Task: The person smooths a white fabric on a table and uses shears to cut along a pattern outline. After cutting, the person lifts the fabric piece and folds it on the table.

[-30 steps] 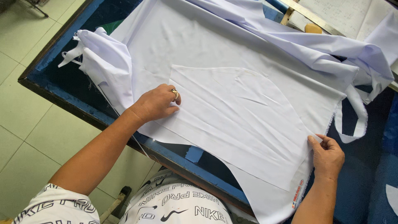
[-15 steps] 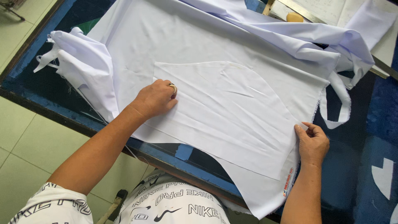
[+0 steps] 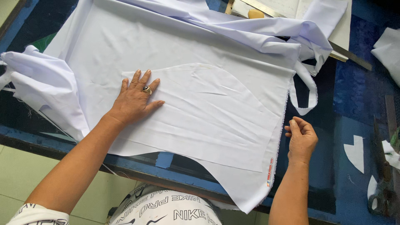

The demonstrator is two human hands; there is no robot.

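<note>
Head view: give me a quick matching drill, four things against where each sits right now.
Things:
1. left hand
2. right hand
3. cut fabric piece
4. scissors

Places:
A. far right of the blue table, near its front edge
B. just off the white cloth's frayed right edge
C. pressed flat on the cut piece's left end
D. lying flat on top of the white cloth

Pairs: 1-C, 2-B, 3-D, 4-A
</note>
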